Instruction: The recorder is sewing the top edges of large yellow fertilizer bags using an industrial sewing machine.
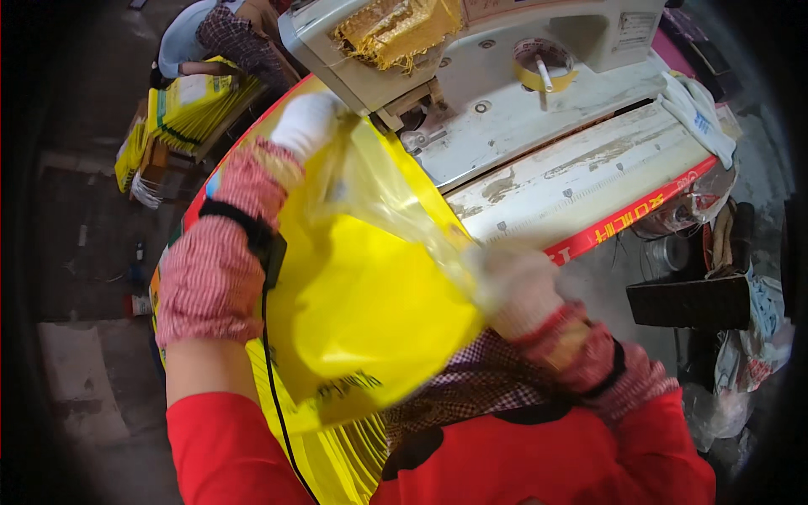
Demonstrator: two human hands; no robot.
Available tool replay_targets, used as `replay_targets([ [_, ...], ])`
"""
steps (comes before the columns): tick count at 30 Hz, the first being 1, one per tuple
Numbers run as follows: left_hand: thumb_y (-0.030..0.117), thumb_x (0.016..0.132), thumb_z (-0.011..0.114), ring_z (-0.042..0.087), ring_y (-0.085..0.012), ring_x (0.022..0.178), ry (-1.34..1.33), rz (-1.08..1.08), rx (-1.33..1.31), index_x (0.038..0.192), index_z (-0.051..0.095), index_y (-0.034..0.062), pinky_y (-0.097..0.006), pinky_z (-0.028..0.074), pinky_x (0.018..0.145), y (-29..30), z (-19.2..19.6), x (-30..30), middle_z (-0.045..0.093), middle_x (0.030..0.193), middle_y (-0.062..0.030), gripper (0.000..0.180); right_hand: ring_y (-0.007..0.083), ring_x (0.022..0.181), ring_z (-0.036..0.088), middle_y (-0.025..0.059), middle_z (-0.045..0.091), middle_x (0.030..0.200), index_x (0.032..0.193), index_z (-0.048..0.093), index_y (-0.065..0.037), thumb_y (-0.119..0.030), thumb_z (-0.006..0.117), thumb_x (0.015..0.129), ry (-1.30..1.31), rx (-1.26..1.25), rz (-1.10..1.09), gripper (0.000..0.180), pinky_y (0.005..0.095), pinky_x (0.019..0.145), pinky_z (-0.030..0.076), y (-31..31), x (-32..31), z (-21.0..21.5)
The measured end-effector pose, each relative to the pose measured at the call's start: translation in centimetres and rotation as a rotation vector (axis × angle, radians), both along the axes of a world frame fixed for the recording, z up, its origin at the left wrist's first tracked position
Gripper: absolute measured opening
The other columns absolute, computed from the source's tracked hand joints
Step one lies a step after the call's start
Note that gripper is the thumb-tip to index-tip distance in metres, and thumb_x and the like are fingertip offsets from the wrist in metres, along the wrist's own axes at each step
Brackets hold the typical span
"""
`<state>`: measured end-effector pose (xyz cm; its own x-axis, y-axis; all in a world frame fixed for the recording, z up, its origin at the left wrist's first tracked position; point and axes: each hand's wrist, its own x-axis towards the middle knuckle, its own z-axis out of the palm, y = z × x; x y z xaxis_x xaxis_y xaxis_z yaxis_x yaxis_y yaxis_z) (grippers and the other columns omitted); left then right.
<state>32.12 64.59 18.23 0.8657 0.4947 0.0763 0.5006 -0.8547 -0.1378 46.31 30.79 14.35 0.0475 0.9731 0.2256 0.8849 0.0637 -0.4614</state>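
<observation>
A large yellow plastic sack (pixel 370 295) with a clear inner liner (pixel 370 185) stretches between my hands, its top edge slanting along the sewing machine's bed. My left hand (pixel 307 124), in a white glove, is closed on the sack's far corner, just left of the machine's needle area. My right hand (pixel 520 290), also gloved and smeared by motion, grips the sack's near right corner beside the liner. The fingertips of both hands are hard to make out. Below the sack, a stack of yellow sacks (pixel 337 459) lies at my lap.
The sewing machine (pixel 581 38) fills the far side, with a tape roll (pixel 539 66) on its bed. A white cloth (pixel 697 118) rests at the bed's right end. At far left, another person (pixel 198 38) bends over bundled yellow sacks (pixel 189 105). A dark box (pixel 690 303) stands right.
</observation>
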Motion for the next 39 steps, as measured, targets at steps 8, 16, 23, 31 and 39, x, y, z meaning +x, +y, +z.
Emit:
replay_targets([
  [8, 0.014, 0.078, 0.058, 0.063, -0.0338, 0.079, 0.031, -0.018, 0.506, 0.099, 0.066, 0.0126, -0.043, 0.051, 0.075, 2.2, 9.9, 0.5, 0.066, 0.086, -0.0132, 0.023, 0.0274, 0.079, 0.067, 0.0151, 0.069, 0.084, 0.081, 0.07, -0.002, -0.014, 0.051, 0.081, -0.295, -0.179, -0.06, 0.022, 0.0375, 0.072, 0.053, 14.6, -2.4, 4.0],
  [16, 0.032, 0.079, 0.066, 0.062, -0.0334, 0.08, 0.062, -0.421, -0.121, 0.087, 0.066, 0.0077, -0.041, 0.049, 0.076, -15.8, 13.5, 4.0, 0.066, 0.078, -0.014, 0.026, 0.0305, 0.08, 0.065, 0.0143, 0.069, 0.088, 0.093, 0.069, -0.004, -0.027, 0.058, 0.081, -0.253, -0.047, 0.694, 0.028, 0.0412, 0.072, 0.05, 23.6, 4.6, 0.4],
  [23, 0.044, 0.084, 0.063, 0.063, -0.0288, 0.076, 1.002, -0.212, -0.788, 0.099, 0.064, 0.0054, -0.035, 0.05, 0.072, -20.8, 15.3, 9.3, 0.064, 0.075, -0.0157, 0.042, 0.0258, 0.071, 0.063, 0.0114, 0.068, 0.08, 0.091, 0.069, -0.007, -0.028, 0.064, 0.079, 0.049, -0.505, 0.562, 0.025, 0.0383, 0.066, 0.049, 21.9, 5.5, 1.4],
  [31, 0.051, 0.082, 0.059, 0.065, -0.0301, 0.069, 1.519, 0.002, -0.394, 0.08, 0.07, 0.0045, -0.04, 0.051, 0.065, -23.8, 18.2, 6.2, 0.065, 0.07, -0.0123, 0.048, 0.0248, 0.069, 0.063, 0.0077, 0.069, 0.081, 0.087, 0.068, -0.008, -0.022, 0.068, 0.076, 0.04, -0.224, 0.842, 0.018, 0.0381, 0.063, 0.049, 20.4, 4.5, 0.1],
  [39, 0.037, 0.076, 0.062, 0.064, -0.0328, 0.068, 1.262, -0.381, -0.533, 0.07, 0.067, 0.0071, -0.044, 0.05, 0.062, -30.4, 12.6, 6.8, 0.063, 0.066, -0.0112, 0.031, 0.0263, 0.077, 0.065, 0.0102, 0.068, 0.09, 0.106, 0.058, -0.003, -0.027, 0.065, 0.077, 0.025, -0.102, 0.221, 0.039, 0.0342, 0.066, 0.052, 8.5, -2.8, -1.3],
])
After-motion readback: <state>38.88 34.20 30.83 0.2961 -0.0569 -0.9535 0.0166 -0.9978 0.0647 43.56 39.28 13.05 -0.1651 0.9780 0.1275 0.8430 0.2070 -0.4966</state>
